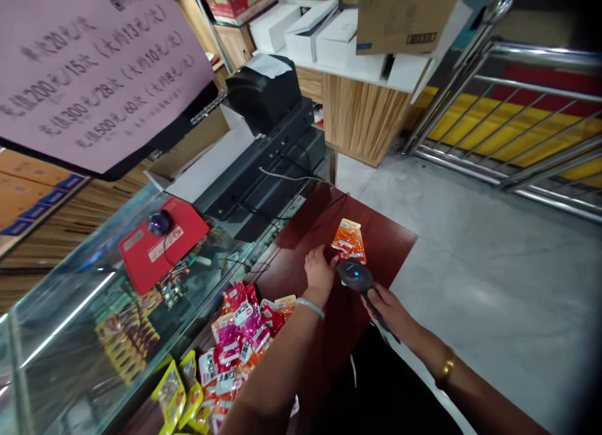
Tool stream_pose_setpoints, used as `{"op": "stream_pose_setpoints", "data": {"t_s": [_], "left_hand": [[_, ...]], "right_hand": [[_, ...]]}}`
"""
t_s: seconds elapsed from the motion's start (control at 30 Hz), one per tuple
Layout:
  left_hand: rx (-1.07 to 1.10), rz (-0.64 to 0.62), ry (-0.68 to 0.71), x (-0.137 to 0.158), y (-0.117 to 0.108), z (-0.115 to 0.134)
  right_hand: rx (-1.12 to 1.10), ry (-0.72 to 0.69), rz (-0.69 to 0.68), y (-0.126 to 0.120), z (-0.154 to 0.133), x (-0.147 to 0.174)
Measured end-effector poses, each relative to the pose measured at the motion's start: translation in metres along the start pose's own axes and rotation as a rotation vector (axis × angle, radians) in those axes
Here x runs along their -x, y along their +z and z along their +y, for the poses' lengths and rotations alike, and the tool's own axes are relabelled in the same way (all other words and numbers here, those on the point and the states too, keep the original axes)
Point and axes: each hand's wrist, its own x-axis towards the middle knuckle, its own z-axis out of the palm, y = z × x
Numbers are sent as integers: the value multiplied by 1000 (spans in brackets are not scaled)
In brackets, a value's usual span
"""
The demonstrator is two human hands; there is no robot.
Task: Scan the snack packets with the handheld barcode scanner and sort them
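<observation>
Dark red and smooth, the bench (388, 234) lay beneath both our hands. Our right hand (388, 306) was wrapped around the handle of a black scanner (353, 276), its rounded head, lit with a blue spot, over the near end of some orange packets (348, 235). Those packets lay just beyond the scanner head and just to the right of our left hand (320, 272). That hand's fingers were bent toward them; we could not tell whether they pinched an edge or only rested alongside.

To scan well, we judged, we needed any printed code flat and facing the scanner, since crinkled film could throw glare. A light press from the left hand, clear of the beam, seemed best, with the scanner head a little off the film and the right wrist tilted slightly.

The packets were shiny, thin-looking and roughly rectangular. Behind the left hand, beside its forearm, a loose pile of red and pink packets (244, 325) overlapped, puffed and wrinkled, with bright yellow packets (170, 394) nearer our body. Further left of that hand stood a glass case (61, 322), straight-edged and reflective, carrying a flat red mat (136, 269) and a rounded mouse (160, 222).
</observation>
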Motion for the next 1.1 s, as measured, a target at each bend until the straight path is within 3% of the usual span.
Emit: {"op": "stream_pose_setpoints", "data": {"t_s": [0.13,0.27,0.4,0.53,0.77,0.9,1.0,1.1], "left_hand": [[-130,-92,-70,-41,15,45],[-182,-154,-126,-49,20,54],[62,-250,-199,-26,15,24],[301,-234,-269,15,4,-16],[349,-184,-371,61,-12,-45],[395,-138,-480,90,-37,-75],[297,-104,-543,128,-73,-112],[-169,74,-530,156,-105,-138]], "right_hand": [[-73,25,104,-21,-4,-5],[-80,19,150,-32,-3,-6],[-60,16,108,-31,-5,-6],[-50,8,15,-20,-11,-7],[50,33,-146,8,-17,-11],[110,24,-230,18,-11,-8],[141,21,-274,22,-3,-3],[166,11,-300,22,4,1]]}}
